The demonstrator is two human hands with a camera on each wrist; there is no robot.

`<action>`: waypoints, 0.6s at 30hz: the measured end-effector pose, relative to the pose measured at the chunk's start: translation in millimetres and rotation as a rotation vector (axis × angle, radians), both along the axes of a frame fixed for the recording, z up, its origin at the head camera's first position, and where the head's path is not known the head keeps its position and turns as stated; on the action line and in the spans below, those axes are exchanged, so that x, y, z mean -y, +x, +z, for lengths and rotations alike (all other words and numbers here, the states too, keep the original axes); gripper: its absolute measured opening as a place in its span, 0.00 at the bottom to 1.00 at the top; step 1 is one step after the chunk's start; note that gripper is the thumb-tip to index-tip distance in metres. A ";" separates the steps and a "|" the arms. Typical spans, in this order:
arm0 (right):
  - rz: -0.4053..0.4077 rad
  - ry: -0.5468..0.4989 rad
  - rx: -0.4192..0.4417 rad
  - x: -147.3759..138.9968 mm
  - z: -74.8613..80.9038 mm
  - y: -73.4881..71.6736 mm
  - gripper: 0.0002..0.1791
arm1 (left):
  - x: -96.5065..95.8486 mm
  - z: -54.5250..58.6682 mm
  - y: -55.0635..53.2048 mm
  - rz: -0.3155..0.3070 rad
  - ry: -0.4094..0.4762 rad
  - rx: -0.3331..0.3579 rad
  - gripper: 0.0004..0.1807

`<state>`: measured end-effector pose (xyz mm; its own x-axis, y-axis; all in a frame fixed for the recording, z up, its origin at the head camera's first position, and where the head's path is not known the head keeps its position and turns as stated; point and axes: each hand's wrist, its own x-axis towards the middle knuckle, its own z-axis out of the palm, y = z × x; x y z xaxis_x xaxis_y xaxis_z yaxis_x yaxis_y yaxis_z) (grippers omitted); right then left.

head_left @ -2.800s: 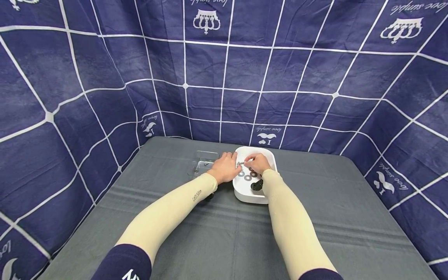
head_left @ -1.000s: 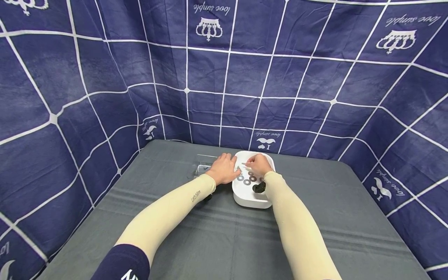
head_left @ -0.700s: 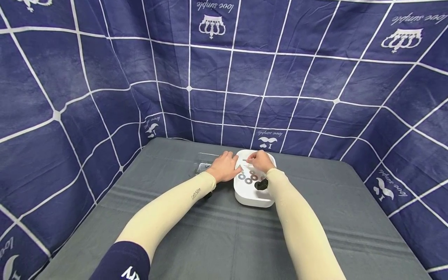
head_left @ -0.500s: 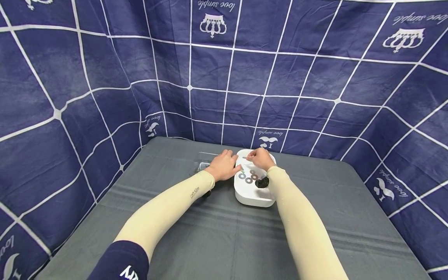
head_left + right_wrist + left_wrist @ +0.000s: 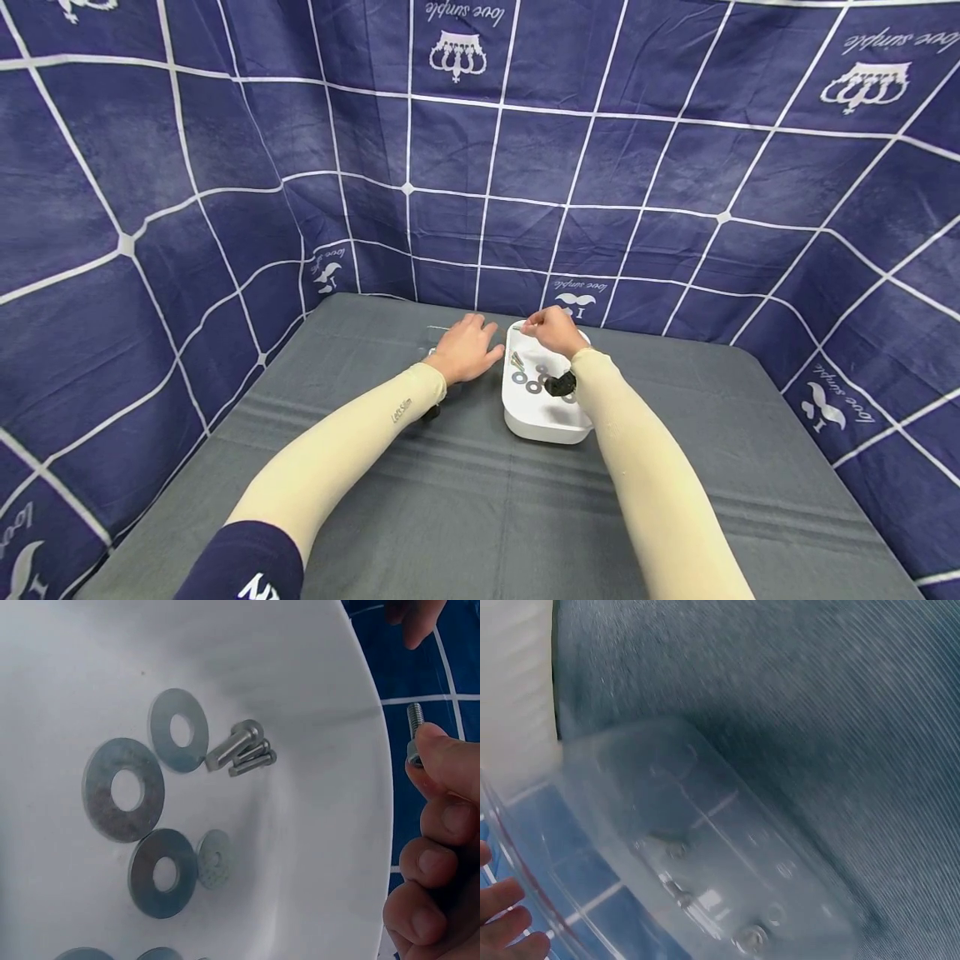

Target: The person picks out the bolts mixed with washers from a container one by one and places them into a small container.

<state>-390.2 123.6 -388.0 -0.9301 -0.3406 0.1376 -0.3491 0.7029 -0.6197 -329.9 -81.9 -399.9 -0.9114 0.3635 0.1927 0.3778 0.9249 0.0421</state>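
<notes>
In the right wrist view, my right hand (image 5: 555,332) pinches a small silver bolt (image 5: 416,724) between thumb and forefinger, threaded end up. That hand is over the far end of a white tray (image 5: 543,434). Several flat washers (image 5: 124,791) and a little cluster of bolts (image 5: 241,746) lie in the tray. My left hand (image 5: 465,348) is just left of the tray, fingers extended, holding nothing. A clear plastic container (image 5: 705,795) with a few metal bolts (image 5: 682,894) in it is by the left hand, which mostly hides it in the head view.
Grey cloth (image 5: 420,517) covers the table. A blue curtain (image 5: 525,167) with white grid lines hangs behind it and along both sides. The white tray's wall (image 5: 514,690) stands close beside the clear container.
My left hand has come off the tray's left rim and shifted left, towards the clear container. My right hand has risen to the tray's far end with the bolt.
</notes>
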 end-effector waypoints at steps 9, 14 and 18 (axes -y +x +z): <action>0.032 0.012 -0.023 10.0 5.0 -0.6 0.10 | 19.3 0.1 1.0 0.037 0.011 0.009 0.32; 0.040 0.000 -0.029 16.8 8.4 1.5 0.09 | 28.8 -1.0 1.2 0.045 0.009 -0.006 0.32; 0.046 -0.005 -0.014 21.7 10.7 1.9 0.09 | 36.4 -0.9 2.3 0.054 0.013 -0.013 0.31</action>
<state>-388.3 101.9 -377.3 -0.9113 -0.3824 0.1528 -0.3901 0.6825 -0.6181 -327.6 -118.3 -400.9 -0.9271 0.3109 0.2095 0.3276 0.9435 0.0496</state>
